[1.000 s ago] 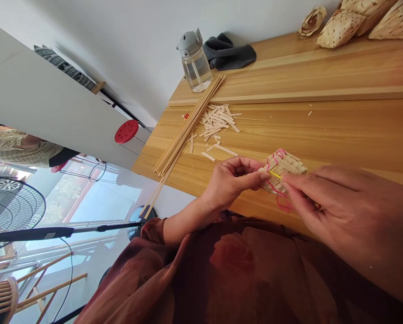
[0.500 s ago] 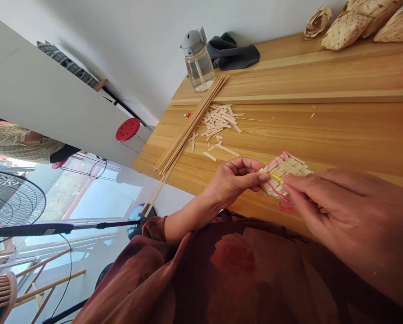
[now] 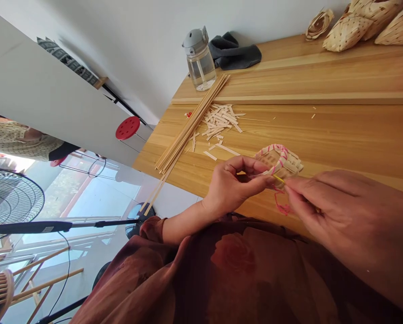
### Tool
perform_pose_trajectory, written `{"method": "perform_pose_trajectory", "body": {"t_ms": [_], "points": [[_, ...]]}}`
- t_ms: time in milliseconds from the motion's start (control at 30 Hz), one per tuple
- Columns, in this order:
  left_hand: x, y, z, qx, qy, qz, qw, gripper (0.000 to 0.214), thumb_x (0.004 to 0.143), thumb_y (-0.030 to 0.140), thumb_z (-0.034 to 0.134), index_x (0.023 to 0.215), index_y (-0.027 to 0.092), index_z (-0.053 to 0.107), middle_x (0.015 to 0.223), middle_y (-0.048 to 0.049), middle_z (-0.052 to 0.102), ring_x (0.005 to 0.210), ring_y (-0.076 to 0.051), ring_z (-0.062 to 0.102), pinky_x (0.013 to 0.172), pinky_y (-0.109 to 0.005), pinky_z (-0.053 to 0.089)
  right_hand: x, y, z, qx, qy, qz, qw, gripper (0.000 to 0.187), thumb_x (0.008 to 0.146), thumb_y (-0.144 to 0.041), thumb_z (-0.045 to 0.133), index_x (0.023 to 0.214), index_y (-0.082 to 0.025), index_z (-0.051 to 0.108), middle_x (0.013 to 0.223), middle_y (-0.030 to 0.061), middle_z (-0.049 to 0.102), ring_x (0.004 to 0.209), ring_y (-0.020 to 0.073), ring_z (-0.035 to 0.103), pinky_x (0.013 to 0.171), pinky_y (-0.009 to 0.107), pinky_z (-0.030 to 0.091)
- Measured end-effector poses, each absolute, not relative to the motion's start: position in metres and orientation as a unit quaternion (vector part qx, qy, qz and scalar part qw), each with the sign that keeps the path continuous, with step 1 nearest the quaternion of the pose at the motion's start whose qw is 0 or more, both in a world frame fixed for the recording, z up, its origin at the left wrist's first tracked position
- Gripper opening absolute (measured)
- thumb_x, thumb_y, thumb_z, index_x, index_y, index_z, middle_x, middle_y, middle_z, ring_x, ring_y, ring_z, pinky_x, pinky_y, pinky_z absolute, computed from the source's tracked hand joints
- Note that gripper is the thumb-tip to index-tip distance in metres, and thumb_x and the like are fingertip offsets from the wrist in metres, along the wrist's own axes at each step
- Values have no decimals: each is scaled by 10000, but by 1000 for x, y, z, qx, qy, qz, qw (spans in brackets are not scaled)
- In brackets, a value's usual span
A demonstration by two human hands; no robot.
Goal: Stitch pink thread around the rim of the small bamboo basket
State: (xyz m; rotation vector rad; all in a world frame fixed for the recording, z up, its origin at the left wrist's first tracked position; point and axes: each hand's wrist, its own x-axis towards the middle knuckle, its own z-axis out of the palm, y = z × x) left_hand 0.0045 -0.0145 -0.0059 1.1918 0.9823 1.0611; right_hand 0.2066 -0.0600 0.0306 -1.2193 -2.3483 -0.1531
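Note:
My left hand [image 3: 233, 184] is closed on a small woven bamboo basket [image 3: 282, 163] with pink yarn stitched round its rim, held just above the near edge of the wooden table [image 3: 339, 130]. My right hand [image 3: 336, 211] pinches a thin yellow needle [image 3: 278, 179] at the basket's near side. A loop of pink yarn [image 3: 281, 204] hangs below the needle, between the two hands.
Long bamboo strips [image 3: 188, 128] and a pile of short offcuts [image 3: 220, 120] lie on the table's left part. A water bottle [image 3: 199, 60] and a grey cloth [image 3: 233, 51] stand at the back; woven baskets [image 3: 350, 24] sit far right. A fan [image 3: 9, 202], a red stool [image 3: 127, 127] and another person [image 3: 19, 141] are at left.
The basket has been tipped and raised a little in my left hand, so its pink-stitched rim now shows. My right hand stays at the needle.

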Motion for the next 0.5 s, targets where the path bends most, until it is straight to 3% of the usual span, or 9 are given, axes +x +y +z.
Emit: {"method": "perform_pose_trajectory", "body": {"t_ms": [67,133,233,333,500], "points": [[7,-17,-5,598,421,492,471,233,855,348,854,884,160,720,806,-19,742,714,-103,690,688,-229,565,204,-61,29,-469,-838,-43,274,223,1052,-252,545,859,-229,654,767,18,652,719,209,614,681,360,402],[7,-17,-6,699,389,527,285,132,877,236,824,845,174,711,771,8,726,701,-89,655,691,-225,548,204,-62,25,-514,-794,27,323,155,1016,-290,613,891,-247,694,766,-1,689,678,186,632,664,331,428],[1,-17,-6,796,295,524,63,73,918,152,769,913,171,699,828,4,745,808,-110,674,799,-252,578,207,-62,19,-564,-683,281,369,147,962,-420,701,1016,-298,763,860,-15,770,696,180,688,638,291,496],[-6,-18,-2,849,216,481,-43,78,979,157,688,1040,112,706,977,-69,777,965,-155,704,888,-278,616,209,-58,15,-531,-584,488,373,231,910,-507,747,905,-279,782,798,6,757,677,176,666,622,272,545],[-9,-18,3,857,158,465,-155,157,1011,187,625,899,135,722,909,-56,773,904,-166,708,772,-257,624,210,-56,3,-507,-529,551,399,211,832,-450,833,729,-273,779,659,4,679,587,119,527,533,212,453]]}}
